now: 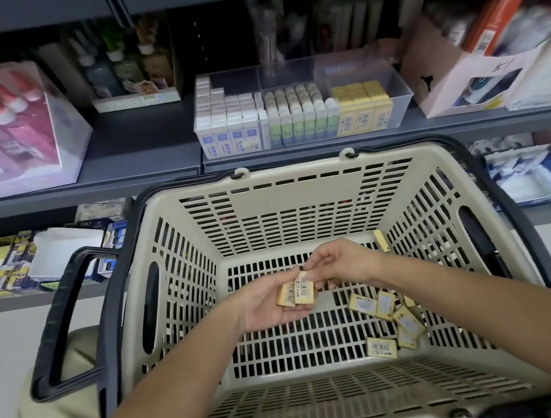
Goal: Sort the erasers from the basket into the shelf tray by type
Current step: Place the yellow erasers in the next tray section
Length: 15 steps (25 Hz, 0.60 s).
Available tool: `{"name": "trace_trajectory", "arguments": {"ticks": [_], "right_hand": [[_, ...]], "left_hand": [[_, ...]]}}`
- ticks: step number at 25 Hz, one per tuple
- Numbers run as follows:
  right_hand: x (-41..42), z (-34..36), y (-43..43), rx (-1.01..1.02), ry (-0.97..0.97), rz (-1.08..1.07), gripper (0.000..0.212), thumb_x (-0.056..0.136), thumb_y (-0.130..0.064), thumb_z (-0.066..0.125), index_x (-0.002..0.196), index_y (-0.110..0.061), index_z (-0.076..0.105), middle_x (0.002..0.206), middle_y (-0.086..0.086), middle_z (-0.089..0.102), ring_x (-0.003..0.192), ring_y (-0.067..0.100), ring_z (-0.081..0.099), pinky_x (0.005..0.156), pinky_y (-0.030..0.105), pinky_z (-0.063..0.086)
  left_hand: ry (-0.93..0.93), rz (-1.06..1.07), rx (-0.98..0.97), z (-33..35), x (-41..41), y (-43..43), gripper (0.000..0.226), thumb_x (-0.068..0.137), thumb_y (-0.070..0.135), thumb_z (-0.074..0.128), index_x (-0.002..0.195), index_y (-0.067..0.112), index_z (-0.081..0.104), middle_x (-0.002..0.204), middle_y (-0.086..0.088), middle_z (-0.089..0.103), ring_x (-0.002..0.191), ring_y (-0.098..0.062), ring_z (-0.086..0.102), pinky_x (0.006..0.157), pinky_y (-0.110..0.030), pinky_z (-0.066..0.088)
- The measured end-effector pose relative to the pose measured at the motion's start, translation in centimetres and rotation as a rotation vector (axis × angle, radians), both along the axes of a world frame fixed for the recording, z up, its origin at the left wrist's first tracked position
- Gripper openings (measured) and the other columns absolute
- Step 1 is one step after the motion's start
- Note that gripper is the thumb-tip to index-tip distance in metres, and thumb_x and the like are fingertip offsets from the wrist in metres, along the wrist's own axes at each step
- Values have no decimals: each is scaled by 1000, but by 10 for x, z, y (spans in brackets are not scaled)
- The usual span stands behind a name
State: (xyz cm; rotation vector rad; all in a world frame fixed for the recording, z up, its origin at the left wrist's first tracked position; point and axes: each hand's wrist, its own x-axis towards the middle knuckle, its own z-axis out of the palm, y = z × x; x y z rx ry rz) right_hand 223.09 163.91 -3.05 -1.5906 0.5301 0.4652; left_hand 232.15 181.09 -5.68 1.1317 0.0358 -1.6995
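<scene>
Over the beige basket [193, 287], my left hand [268, 307] lies palm up and holds two yellow erasers [295, 292] with barcode labels. My right hand [338, 263] pinches the top edge of one of them at the fingertips. Several more yellow erasers [388, 319] lie loose on the basket floor at the right, and one yellow eraser [381, 240] leans against the far right corner. On the shelf behind stands a clear tray [401, 91] with white-blue erasers [228, 124] on the left, green ones [301, 116] in the middle and yellow ones [364, 107] on the right.
The basket's black handle [64, 322] hangs down at the left. Glue bottles in a clear box [7, 129] stand on the shelf at the left, cardboard boxes [490, 57] at the right. A lower shelf [32, 260] holds more stationery packs.
</scene>
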Motion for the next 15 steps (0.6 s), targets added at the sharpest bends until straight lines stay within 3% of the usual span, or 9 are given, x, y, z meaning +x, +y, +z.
{"name": "trace_trajectory", "arguments": {"ticks": [2,3,5,7,10,12,13,15], "right_hand": [[-4,-3,-10,-153,21,35,4,84,-17,67,86,-15,64,82,1,68,68,7,62,55,17,47],[-7,-6,-17,-348,43,117,6,84,-22,67,85,-17,64,83,-2,67,71,7,61,59,19,47],[-18,-14,-29,-774,144,427,15,83,-31,66,90,-18,65,91,-4,66,80,9,60,68,24,50],[-31,-25,-28,-974,259,689,27,82,-38,65,99,-17,61,98,-2,65,84,12,58,59,24,45],[-45,-40,-14,-1105,277,842,31,79,-41,66,97,-20,52,90,-5,57,77,13,49,47,23,28],[-46,-43,-12,-1125,228,827,24,80,-35,63,91,-21,48,80,-7,51,74,13,50,47,24,32],[-43,-42,-13,-1058,203,750,22,80,-32,62,94,-20,50,80,-8,52,74,12,52,50,25,38],[-32,-32,-16,-736,137,482,27,80,-23,64,105,-20,55,85,-7,59,74,8,58,60,24,50]], "left_hand": [[-29,28,20,-1,0,-1,41,83,35,64,111,7,60,97,-11,70,94,-24,66,76,-32,56],[-43,45,32,-1,0,-1,40,82,33,65,111,6,59,96,-12,71,94,-25,67,75,-33,56],[-59,64,52,-1,0,-2,41,82,31,65,113,5,58,97,-14,71,94,-26,68,71,-32,57],[-65,76,51,0,-1,-3,44,81,28,66,115,3,57,103,-17,70,93,-27,68,68,-31,57],[-92,127,43,3,-4,-6,48,75,18,72,117,2,55,101,-17,70,90,-25,69,66,-30,57],[-124,175,61,4,-6,-7,46,71,11,74,113,4,56,94,-14,71,85,-23,69,65,-30,57],[-138,192,79,4,-7,-8,43,72,6,73,112,4,57,92,-13,69,83,-22,69,65,-30,58],[-182,209,119,4,-7,-10,33,76,0,70,107,5,59,91,-11,65,80,-20,66,66,-31,58]]}}
